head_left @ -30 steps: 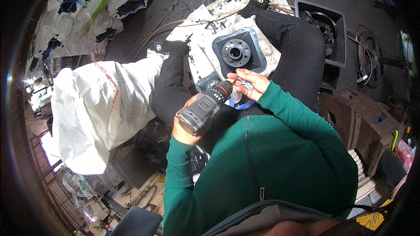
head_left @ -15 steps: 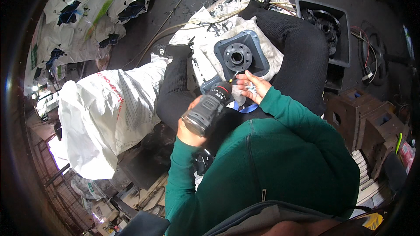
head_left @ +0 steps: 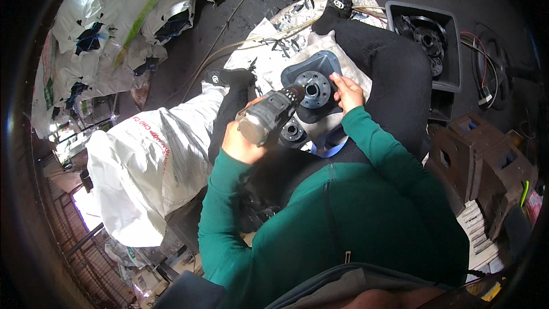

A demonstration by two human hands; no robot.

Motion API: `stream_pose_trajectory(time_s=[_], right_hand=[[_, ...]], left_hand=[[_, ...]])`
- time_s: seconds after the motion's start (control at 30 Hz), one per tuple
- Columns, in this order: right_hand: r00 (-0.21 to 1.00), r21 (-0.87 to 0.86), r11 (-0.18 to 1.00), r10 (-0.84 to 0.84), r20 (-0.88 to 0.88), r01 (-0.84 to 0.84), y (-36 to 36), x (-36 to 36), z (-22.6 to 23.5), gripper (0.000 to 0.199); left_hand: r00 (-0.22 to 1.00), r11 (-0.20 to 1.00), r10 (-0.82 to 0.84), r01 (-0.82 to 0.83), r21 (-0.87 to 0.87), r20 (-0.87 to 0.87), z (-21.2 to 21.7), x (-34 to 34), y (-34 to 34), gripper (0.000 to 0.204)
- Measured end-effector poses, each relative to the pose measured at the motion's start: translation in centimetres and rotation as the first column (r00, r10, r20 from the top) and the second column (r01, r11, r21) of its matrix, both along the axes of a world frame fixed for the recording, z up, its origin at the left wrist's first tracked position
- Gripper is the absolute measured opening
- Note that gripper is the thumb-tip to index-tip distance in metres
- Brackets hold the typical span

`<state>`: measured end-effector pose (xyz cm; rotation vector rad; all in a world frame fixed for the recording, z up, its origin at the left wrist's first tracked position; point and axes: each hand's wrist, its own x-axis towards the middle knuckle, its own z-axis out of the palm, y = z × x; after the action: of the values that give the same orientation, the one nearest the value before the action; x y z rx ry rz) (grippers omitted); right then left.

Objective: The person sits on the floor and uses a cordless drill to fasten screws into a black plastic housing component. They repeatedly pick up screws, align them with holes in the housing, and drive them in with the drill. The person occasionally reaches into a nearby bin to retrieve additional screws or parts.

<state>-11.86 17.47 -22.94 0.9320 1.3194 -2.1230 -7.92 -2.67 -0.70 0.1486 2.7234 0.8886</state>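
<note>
My left hand [head_left: 243,143] is closed round a grey and black cordless drill [head_left: 269,114]. The drill's front end points at the round flange of a dark grey four-cornered part [head_left: 326,64], beside the flange's centre hole. The part lies between my legs on a pale cloth [head_left: 357,77]. At the part's right edge, my right hand [head_left: 350,94] has its fingers bent and pinched together; what they hold, if anything, I cannot make out. A smaller round part with holes [head_left: 293,130] lies below the drill, near a blue strip [head_left: 333,144].
At the right stands a grey bin [head_left: 455,51] holding dark round parts. Cables [head_left: 486,74] and brown blocky metal pieces [head_left: 457,149] are beyond my right leg. A large white sack [head_left: 143,171] stands left, other filled bags [head_left: 114,17] behind it. Hoses [head_left: 209,51] cross the floor.
The drill's tip has moved up from below the grey part to its flange. My right hand has moved from the drill tip to the part's right edge. The smaller round part now shows.
</note>
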Motion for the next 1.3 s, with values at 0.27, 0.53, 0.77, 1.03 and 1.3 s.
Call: stream_pose_trajectory(time_s=[0.27, 0.53, 0.77, 1.03, 1.3], right_hand=[[0.985, 0.047, 0.989, 0.145, -0.094, -0.142, -0.3, 0.4, -1.3, 0.030], [0.986, 0.039, 0.991, 0.130, -0.103, -0.127, -0.4, 0.5, -0.8, 0.026], [0.991, 0.047, 0.992, 0.123, -0.050, -0.121, -0.5, 0.5, -0.2, 0.022], [0.973, 0.157, 0.974, 0.183, -0.141, -0.161, -0.7, 0.6, -0.6, 0.024], [0.965, 0.127, 0.968, 0.233, -0.118, -0.218, -0.2, 0.6, -1.3, 0.026]], left_hand=[[0.989, 1.000, 0.016, -0.012, -0.022, 0.146, -1.8, -3.5, -0.1, 0.050], [0.930, 0.955, -0.048, 0.150, -0.256, 0.364, -0.4, -8.0, 1.0, 0.045], [0.932, 0.967, -0.099, 0.173, -0.188, 0.349, -1.6, -8.7, 1.3, 0.059], [0.908, 0.962, -0.043, 0.149, -0.227, 0.417, -2.1, -8.6, 2.0, 0.059], [0.954, 0.977, -0.032, 0.093, -0.194, 0.299, -4.2, -6.9, 1.5, 0.052]])
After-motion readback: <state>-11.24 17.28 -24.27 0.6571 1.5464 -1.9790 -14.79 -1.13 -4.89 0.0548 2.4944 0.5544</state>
